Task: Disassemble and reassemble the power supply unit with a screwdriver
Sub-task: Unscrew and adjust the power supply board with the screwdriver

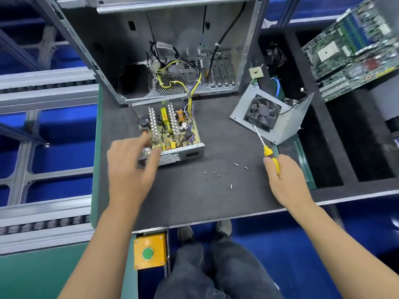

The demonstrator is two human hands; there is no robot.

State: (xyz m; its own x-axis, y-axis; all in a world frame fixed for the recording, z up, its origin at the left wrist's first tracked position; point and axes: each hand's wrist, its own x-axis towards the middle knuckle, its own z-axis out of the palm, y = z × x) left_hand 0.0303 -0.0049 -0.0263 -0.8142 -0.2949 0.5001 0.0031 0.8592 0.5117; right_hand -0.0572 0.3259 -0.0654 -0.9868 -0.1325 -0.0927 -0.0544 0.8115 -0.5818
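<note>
Now, from the head camera, I see the power supply unit sitting lid-off on the tabletop, just in front of the computer case, its yellow wires still running into it. I judge it heavy, rigid and sharp at the sheet-metal edges, with a fragile bare board; I'd hold it by the outer walls. My left hand hovers open over its near corner, blurred, so contact is perhaps not made. My right hand is closed around the screwdriver, tip near the fan plate. Loose screws lie between. The unit's near-left corner is hidden.
</note>
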